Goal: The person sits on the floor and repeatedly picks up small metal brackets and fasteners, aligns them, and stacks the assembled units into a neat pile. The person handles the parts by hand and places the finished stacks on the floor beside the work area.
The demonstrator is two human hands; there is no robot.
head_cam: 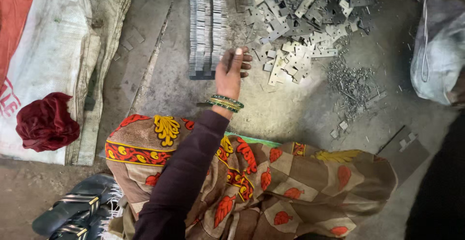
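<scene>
We are at the stacking step. Our left hand reaches forward, fingers loosely curled and holding nothing we can make out, its fingertips touching the near end of the rows of stacked metal plates. The loose pile of punched plates lies just to the right. The right hand is out of view. The next move appears to call for squaring that row end or taking another loose plate.

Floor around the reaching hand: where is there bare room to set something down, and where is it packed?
Bare concrete lies below the hand, between the stacked metal strips and the patterned cloth. Another strip runs between the strips and the white sack. Upper right is crowded with loose metal plates and small screws.
</scene>
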